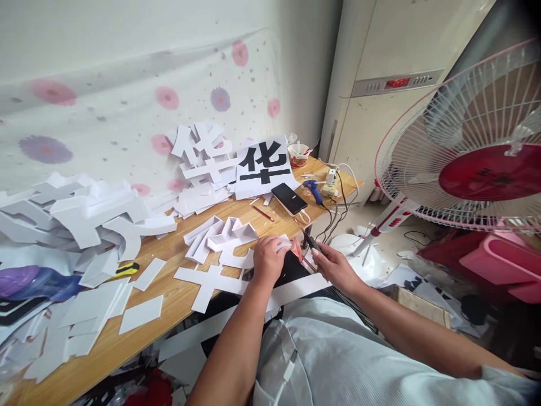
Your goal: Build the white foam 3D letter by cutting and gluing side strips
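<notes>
My left hand (269, 256) is closed on a small white foam-board piece (284, 243) at the table's front edge. In my right hand (336, 268), just to the right, is a slim tool with a black handle (311, 242); its exact kind is unclear. Between the hands sits a pink-red item (297, 248), partly hidden. A white letter-shaped foam cutout (207, 282) lies left of my left hand. Behind it stand raised white foam strokes with side walls (232, 234). A printed sheet with a large black character (265, 168) lies farther back.
Piles of white foam letters (93, 208) cover the table's left side, near a yellow cutter knife (127, 269). A phone (289, 198), a blue glue gun (313, 192), a power strip (330, 183) and a paper bowl (299, 155) are at the right. Cables hang beside a large fan (473, 169).
</notes>
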Demonstrator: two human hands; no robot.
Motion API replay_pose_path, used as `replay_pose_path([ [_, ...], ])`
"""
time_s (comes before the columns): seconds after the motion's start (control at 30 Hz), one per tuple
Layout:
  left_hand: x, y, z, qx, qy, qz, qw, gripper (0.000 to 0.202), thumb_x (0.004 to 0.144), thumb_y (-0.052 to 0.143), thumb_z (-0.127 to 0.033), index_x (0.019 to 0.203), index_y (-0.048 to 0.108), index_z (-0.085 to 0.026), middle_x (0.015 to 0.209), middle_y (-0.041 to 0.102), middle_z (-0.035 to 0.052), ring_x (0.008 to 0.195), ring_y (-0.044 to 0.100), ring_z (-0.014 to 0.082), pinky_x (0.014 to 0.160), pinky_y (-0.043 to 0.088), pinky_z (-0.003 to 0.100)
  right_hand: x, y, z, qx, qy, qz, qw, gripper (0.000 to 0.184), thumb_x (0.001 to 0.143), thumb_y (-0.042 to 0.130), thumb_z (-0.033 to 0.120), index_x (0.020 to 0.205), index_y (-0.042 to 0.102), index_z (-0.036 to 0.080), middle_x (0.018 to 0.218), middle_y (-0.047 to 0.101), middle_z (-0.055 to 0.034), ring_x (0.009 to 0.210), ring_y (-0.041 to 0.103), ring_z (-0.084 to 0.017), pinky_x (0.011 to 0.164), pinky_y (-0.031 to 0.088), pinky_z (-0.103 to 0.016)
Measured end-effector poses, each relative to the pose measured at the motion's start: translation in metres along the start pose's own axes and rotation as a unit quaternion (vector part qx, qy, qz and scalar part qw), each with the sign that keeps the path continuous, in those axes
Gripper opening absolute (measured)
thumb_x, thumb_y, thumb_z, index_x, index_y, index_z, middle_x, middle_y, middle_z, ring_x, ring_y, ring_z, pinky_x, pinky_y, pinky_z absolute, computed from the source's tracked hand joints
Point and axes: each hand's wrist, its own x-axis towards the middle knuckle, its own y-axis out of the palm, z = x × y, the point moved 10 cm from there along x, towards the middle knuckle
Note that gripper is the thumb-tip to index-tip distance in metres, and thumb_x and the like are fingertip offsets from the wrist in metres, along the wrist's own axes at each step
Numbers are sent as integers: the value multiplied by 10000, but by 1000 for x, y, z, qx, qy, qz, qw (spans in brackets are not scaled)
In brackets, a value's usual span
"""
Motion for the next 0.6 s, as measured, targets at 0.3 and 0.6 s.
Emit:
replay_pose_path([
  [0.3,-4,-8,2,-239,-182,22,954,215,864,853,-389,973,829,-205,1105,819,90,1032,755,246,989,580,392,2,9,-6,13,2,43,999,573,961,607,792,844,563,233,684,616,27,511,590,-140,490,480,-277],
  [0.6,-11,-8,1,-310,-260,43,913,316,838,862,-478,993,852,-203,984,834,64,878,749,220,827,585,325,4,16,0,10,-10,79,997,569,959,627,772,908,623,206,821,679,-8,526,592,-121,471,492,-274],
])
